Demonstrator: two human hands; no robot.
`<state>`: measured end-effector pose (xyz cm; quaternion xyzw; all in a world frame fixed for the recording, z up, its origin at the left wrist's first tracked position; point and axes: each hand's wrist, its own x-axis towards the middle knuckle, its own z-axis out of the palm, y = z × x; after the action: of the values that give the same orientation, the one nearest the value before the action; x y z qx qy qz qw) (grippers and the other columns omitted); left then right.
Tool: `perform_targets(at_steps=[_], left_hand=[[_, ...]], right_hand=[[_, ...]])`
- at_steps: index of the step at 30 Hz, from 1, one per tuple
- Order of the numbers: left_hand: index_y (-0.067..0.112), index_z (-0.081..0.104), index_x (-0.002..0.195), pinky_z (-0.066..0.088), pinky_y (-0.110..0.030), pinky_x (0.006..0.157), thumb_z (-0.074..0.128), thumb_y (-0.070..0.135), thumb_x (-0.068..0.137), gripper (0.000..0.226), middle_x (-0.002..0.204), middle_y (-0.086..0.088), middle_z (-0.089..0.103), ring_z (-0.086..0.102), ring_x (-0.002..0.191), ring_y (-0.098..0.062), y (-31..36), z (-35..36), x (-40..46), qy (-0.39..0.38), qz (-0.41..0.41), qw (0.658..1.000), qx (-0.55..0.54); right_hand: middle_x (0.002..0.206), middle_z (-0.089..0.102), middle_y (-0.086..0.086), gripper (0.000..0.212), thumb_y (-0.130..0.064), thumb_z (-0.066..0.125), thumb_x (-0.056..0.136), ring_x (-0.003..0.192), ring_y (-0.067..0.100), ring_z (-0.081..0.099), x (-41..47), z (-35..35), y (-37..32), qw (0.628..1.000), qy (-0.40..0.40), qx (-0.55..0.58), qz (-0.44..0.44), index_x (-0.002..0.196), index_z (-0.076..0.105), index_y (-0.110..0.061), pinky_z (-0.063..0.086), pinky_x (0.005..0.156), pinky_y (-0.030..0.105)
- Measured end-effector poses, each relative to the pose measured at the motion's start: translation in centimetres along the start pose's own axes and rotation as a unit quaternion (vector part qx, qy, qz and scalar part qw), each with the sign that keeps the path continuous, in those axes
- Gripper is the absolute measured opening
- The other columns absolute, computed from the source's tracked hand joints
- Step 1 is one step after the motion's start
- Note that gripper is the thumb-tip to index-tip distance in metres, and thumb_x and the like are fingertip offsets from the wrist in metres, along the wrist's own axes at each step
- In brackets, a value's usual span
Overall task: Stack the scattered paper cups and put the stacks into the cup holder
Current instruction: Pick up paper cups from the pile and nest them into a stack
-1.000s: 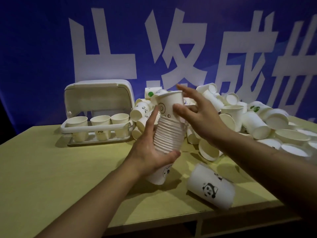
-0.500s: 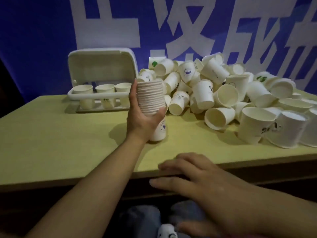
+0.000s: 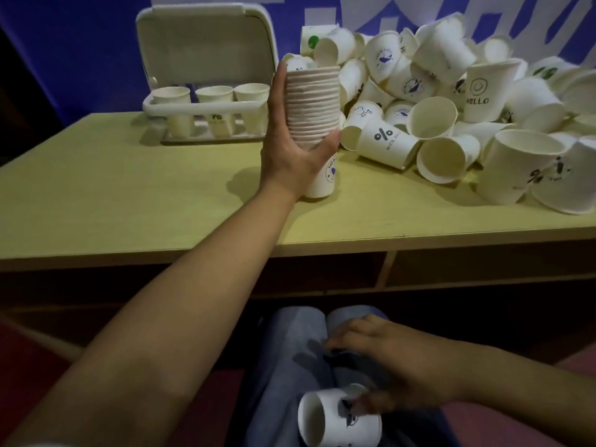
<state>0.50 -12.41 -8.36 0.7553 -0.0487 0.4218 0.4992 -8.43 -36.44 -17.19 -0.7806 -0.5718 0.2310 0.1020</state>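
**Right hand drops below table to fallen cup**

Right hand (image 3: 409, 372) has gone from the table edge down to the lap, now at a lone cup (image 3: 338, 417) lying on its side, mouth facing left, on the blue trousers (image 3: 290, 356). Its fingers touch the cup's wall; blurred, so can't tell if they've closed on it. Left hand (image 3: 290, 146) unchanged: fingers and thumb wrapped round the stack (image 3: 314, 104), which stands upright with its base on the table (image 3: 129, 195). Holder (image 3: 206, 106), lid up, sits behind-left of the stack with three cups in it. Loose pile (image 3: 451, 101) sprawls to the right of the stack.
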Motion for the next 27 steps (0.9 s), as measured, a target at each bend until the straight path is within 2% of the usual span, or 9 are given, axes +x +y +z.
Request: perform_targets(at_steps=[5, 8, 10, 12, 14, 19, 22, 24, 27], left_hand=[[0.021, 0.011, 0.159, 0.060, -0.041, 0.086, 0.082, 0.035, 0.078, 0.109, 0.153, -0.006, 0.040, 0.062, 0.118, -0.016, 0.1, -0.1, -0.2, 0.005, 0.006, 1.000, 0.001], [0.010, 0.013, 0.158, 0.062, -0.038, 0.082, 0.081, 0.028, 0.079, 0.106, 0.152, -0.011, 0.040, 0.064, 0.113, -0.016, 0.3, -0.2, -0.2, 0.009, 0.022, 1.000, -0.004], [0.007, 0.013, 0.157, 0.062, -0.039, 0.082, 0.080, 0.025, 0.079, 0.105, 0.151, -0.014, 0.040, 0.064, 0.114, -0.017, 0.3, -0.2, -0.1, 0.007, 0.027, 1.000, -0.008], [0.006, 0.013, 0.157, 0.061, -0.040, 0.084, 0.080, 0.024, 0.079, 0.104, 0.152, -0.015, 0.039, 0.063, 0.117, -0.019, 0.3, -0.2, -0.1, 0.003, 0.030, 0.999, -0.011], [0.005, 0.014, 0.156, 0.060, -0.041, 0.086, 0.080, 0.023, 0.079, 0.103, 0.151, -0.015, 0.040, 0.061, 0.119, -0.020, 0.3, -0.2, -0.1, 0.000, 0.035, 0.999, -0.011], [0.011, 0.015, 0.156, 0.060, -0.040, 0.085, 0.082, 0.024, 0.079, 0.103, 0.149, -0.013, 0.043, 0.064, 0.116, -0.018, 0.1, -0.2, 0.1, 0.004, 0.042, 0.999, -0.022], [0.011, 0.015, 0.157, 0.057, -0.028, 0.086, 0.082, 0.023, 0.080, 0.103, 0.149, -0.010, 0.042, 0.062, 0.115, -0.006, -0.1, -0.2, 0.2, 0.007, 0.044, 0.999, -0.012], [0.019, 0.014, 0.157, 0.059, -0.033, 0.086, 0.082, 0.026, 0.080, 0.103, 0.149, -0.008, 0.041, 0.062, 0.114, -0.008, -0.1, -0.1, 0.2, 0.009, 0.043, 0.999, -0.011], [0.038, 0.012, 0.151, 0.059, -0.041, 0.091, 0.081, 0.031, 0.079, 0.100, 0.147, -0.002, 0.042, 0.061, 0.117, -0.011, 0.0, 0.0, 0.1, 0.007, 0.038, 0.999, -0.015]], right_hand=[[0.148, 0.033, -0.017, 0.089, -0.049, 0.072, 0.083, 0.136, 0.000, 0.028, 0.8, 2.5, -1.6, 0.999, -0.033, 0.035, -0.023, 0.151, 0.016, -0.048, 0.025, 0.113, 0.019], [0.140, 0.046, -0.018, 0.086, -0.037, 0.073, 0.080, 0.127, 0.000, 0.043, 1.4, 3.8, -1.6, 0.998, -0.030, 0.046, -0.038, 0.150, 0.024, -0.046, 0.037, 0.108, 0.025], [0.136, 0.048, -0.025, 0.084, -0.037, 0.075, 0.079, 0.120, -0.009, 0.045, 1.5, 3.9, -1.5, 0.996, -0.007, 0.080, -0.026, 0.148, 0.028, -0.046, 0.040, 0.103, 0.020], [0.135, 0.042, -0.033, 0.083, -0.040, 0.076, 0.079, 0.121, -0.018, 0.038, 1.5, 3.3, -1.2, 0.995, 0.045, 0.093, -0.003, 0.147, 0.030, -0.045, 0.032, 0.100, 0.005], [0.141, 0.042, -0.026, 0.086, -0.040, 0.080, 0.077, 0.127, -0.012, 0.040, 1.2, 1.9, -0.8, 0.988, 0.115, 0.103, 0.019, 0.147, 0.030, -0.045, 0.031, 0.101, 0.003], [0.122, 0.054, -0.019, 0.073, -0.037, 0.081, 0.075, 0.116, 0.008, 0.054, -1.3, -4.8, -0.6, 0.941, 0.308, 0.137, -0.018, 0.140, 0.048, -0.034, 0.041, 0.096, 0.014], [0.121, 0.056, -0.016, 0.061, -0.042, 0.079, 0.072, 0.115, 0.013, 0.059, -2.4, -8.5, -0.9, 0.895, 0.402, 0.192, -0.019, 0.127, 0.053, -0.040, 0.050, 0.092, 0.026], [0.119, 0.058, -0.008, 0.056, -0.040, 0.080, 0.070, 0.109, 0.019, 0.063, -2.2, -10.5, -0.7, 0.856, 0.473, 0.208, -0.015, 0.118, 0.051, -0.041, 0.054, 0.085, 0.037], [0.115, 0.058, -0.006, 0.051, -0.037, 0.079, 0.071, 0.105, 0.019, 0.063, -1.7, -13.0, -0.4, 0.793, 0.583, 0.177, -0.005, 0.107, 0.044, -0.044, 0.057, 0.079, 0.044]])
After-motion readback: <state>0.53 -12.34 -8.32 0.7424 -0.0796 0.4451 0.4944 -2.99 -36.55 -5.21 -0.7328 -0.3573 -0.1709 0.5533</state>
